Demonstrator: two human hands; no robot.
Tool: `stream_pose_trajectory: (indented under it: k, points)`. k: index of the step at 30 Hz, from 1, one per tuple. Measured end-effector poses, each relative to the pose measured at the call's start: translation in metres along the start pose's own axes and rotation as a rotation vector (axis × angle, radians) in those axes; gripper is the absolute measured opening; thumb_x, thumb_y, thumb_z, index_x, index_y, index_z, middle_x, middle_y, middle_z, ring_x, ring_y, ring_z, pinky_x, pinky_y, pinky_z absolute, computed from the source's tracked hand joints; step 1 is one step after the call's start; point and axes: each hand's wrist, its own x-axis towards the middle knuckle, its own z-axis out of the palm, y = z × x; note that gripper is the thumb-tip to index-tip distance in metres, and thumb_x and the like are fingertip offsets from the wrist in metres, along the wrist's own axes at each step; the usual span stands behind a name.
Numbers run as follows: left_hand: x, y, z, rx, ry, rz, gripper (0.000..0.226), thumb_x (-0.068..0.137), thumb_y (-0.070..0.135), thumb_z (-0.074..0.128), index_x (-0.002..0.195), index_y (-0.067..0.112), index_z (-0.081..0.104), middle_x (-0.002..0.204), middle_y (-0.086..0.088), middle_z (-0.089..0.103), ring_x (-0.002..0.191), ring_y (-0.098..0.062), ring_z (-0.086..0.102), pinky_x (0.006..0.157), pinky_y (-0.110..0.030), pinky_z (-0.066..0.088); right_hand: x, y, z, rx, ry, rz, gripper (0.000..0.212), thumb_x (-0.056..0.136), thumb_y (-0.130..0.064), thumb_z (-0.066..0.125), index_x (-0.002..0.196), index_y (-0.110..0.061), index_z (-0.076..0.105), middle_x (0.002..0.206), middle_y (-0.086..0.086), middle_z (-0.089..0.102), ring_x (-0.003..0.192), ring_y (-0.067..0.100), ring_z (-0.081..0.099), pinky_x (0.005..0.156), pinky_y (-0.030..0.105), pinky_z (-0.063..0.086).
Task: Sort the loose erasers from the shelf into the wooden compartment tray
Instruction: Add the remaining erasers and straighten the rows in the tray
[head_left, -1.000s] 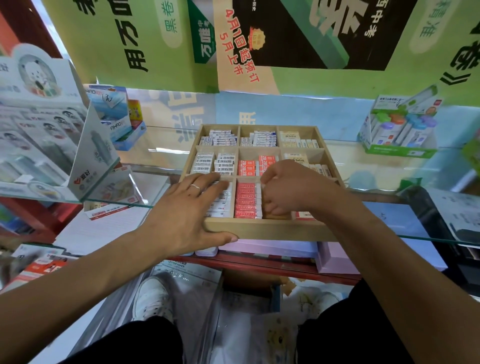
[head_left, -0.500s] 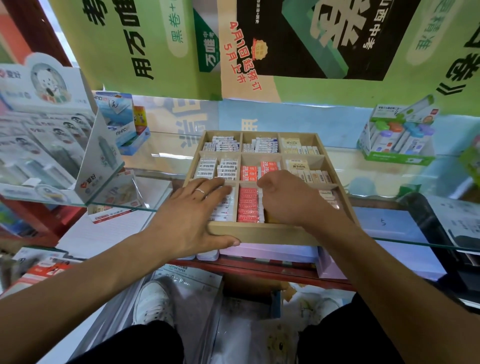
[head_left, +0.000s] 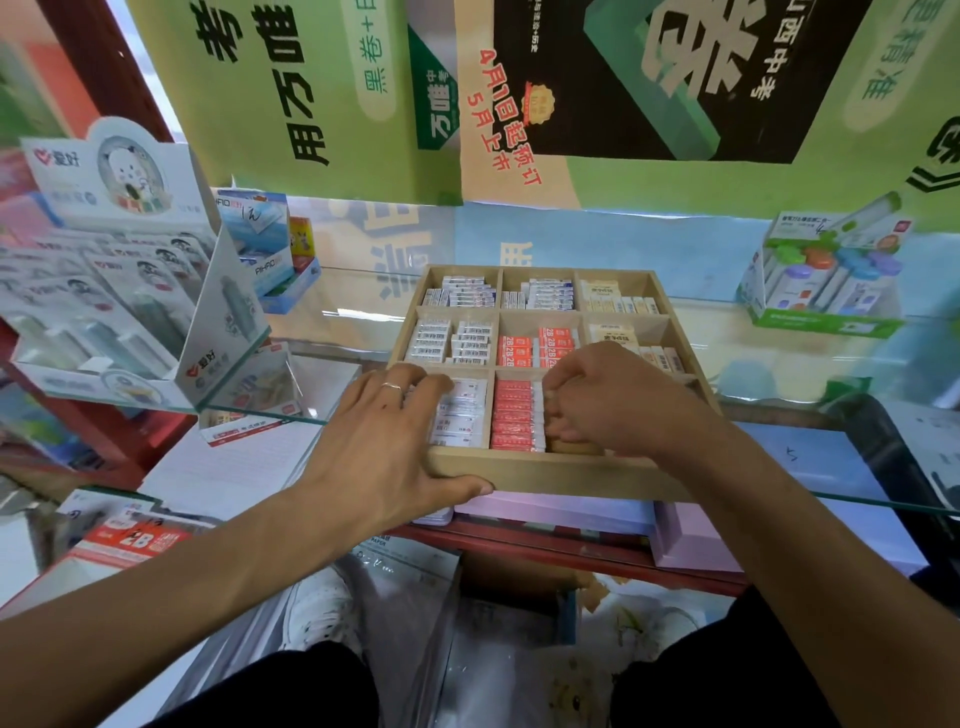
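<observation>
Here, taking the wooden tray (head_left: 566, 474) on the glass shelf (head_left: 779, 332) as the landmark and going left to right: well to the tray's left a white display stand (head_left: 130, 291) of carded packs is sitting on a separate glass shelf, with a blue box (head_left: 270, 249) behind it, nearer the tray's far left corner. The left hand (head_left: 384, 447) is resting over the tray's near left corner, its fingers straight and slightly spread across the white erasers (head_left: 462, 410) in the near left compartment, its thumb lying along the tray's front wall; a ring (head_left: 390, 386) is showing on one finger. Just right of that, the red erasers (head_left: 514, 415) are lying stacked in the near middle compartment. The right hand (head_left: 613, 400) is hovering over the near right compartment, fingers curled with the tips pressing against the right edge of the red stack; whether they are pinching anything I cannot tell. The compartments farther back are holding more white, red and cream erasers (head_left: 618, 301). Well right of the tray, a green display box (head_left: 821, 286) is standing on the same shelf.
</observation>
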Motion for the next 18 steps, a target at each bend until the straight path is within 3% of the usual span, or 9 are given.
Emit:
stream_pose_trajectory:
  k: [5, 11, 15, 18]
  points:
    - [-0.005, 0.002, 0.006, 0.014, 0.060, 0.059, 0.077, 0.066, 0.079, 0.052, 0.119, 0.024, 0.062, 0.107, -0.001, 0.057, 0.099, -0.024, 0.057, 0.097, -0.035, 0.037, 0.000, 0.003, 0.000, -0.077, 0.032, -0.077, 0.027, 0.087, -0.014, 0.051, 0.107, -0.003, 0.065, 0.097, 0.015, 0.071, 0.087, 0.027, 0.069, 0.083, 0.044, 0.057]
    - [0.001, 0.002, 0.003, 0.036, -0.055, 0.048, 0.087, 0.067, 0.080, 0.049, 0.131, 0.022, 0.057, 0.119, -0.004, 0.055, 0.110, -0.028, 0.055, 0.102, -0.043, 0.038, 0.005, 0.011, 0.001, -0.145, 0.051, -0.153, 0.020, 0.090, -0.020, 0.051, 0.103, -0.018, 0.066, 0.098, -0.002, 0.066, 0.086, 0.011, 0.062, 0.080, 0.030, 0.054]
    - [0.002, -0.003, -0.005, 0.019, -0.114, 0.079, 0.086, 0.068, 0.078, 0.049, 0.136, 0.025, 0.052, 0.125, -0.001, 0.052, 0.114, -0.025, 0.052, 0.106, -0.041, 0.035, 0.004, 0.016, 0.005, -0.213, 0.071, -0.222, 0.029, 0.090, -0.022, 0.048, 0.117, -0.019, 0.060, 0.110, -0.001, 0.061, 0.084, 0.009, 0.057, 0.068, 0.022, 0.044]
    - [0.001, -0.010, -0.012, 0.041, -0.065, 0.091, 0.084, 0.068, 0.077, 0.049, 0.130, 0.022, 0.058, 0.125, -0.002, 0.059, 0.114, -0.026, 0.056, 0.106, -0.040, 0.036, 0.003, 0.019, 0.008, -0.229, 0.095, -0.270, 0.029, 0.091, -0.022, 0.051, 0.118, -0.018, 0.060, 0.108, -0.002, 0.060, 0.076, 0.005, 0.051, 0.059, 0.018, 0.035]
